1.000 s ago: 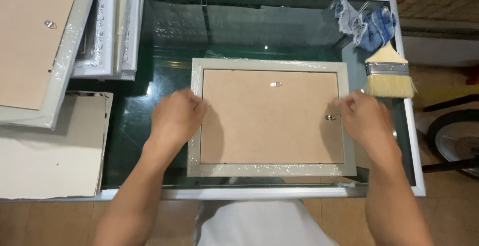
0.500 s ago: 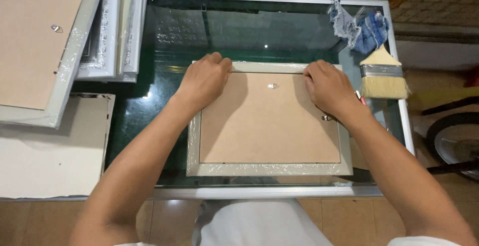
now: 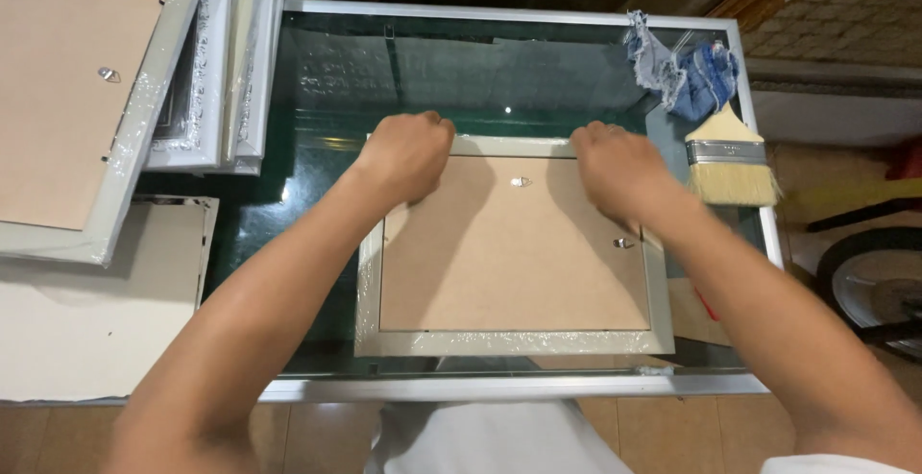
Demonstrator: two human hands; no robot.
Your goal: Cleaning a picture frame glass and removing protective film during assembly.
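We see a rectangular picture frame with a pale silvery-white moulding and a brown fibreboard back (image 3: 514,253) lying face down on the dark green glass top of a metal-edged table (image 3: 413,80), near the front edge. Our left hand (image 3: 408,152) rests on the frame's far left corner and our right hand (image 3: 615,169) on its far right corner, both with fingers curled down and pressed close together over the top rail; whether the fingertips hook under the edge we cannot tell, since the knuckles hide them. We judge the frame to be stiff and fairly light, with a thin backing board that would flex if pushed in the middle, and probably a glass pane underneath, so it would be fragile and could slide easily on the smooth glass. The solid moulding at the rails and corners looks like the safe place to grip, not the board or the small metal hanger (image 3: 520,182) near the top. To the right lie a flat paintbrush with pale bristles (image 3: 732,162) and a crumpled blue denim rag (image 3: 687,66). On the left, several more white frames (image 3: 206,80) are stacked, one face down showing its brown back (image 3: 67,80).
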